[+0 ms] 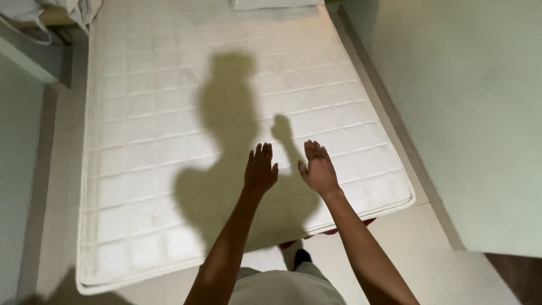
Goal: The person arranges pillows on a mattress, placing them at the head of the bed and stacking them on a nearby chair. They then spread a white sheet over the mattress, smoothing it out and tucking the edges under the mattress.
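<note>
1. Below me, bare white quilted mattress [169,147], folded white pillow [276,4] at its far end.
2. Left hand [260,169], right hand [319,168]: both flat, fingers together, empty, hovering over its near edge.

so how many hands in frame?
2. Left hand and right hand, both open, fingers spread, held side by side over the near end of the bare white mattress. Neither holds anything.

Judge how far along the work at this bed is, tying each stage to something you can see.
Looks done: the quilted white mattress lies bare, with no sheet over it. In hand: nothing; the left hand and right hand are stretched out open above its near end. Left, probably: covering it; a white pillow lies at the far end, and crumpled fabric lies beside it.
</note>
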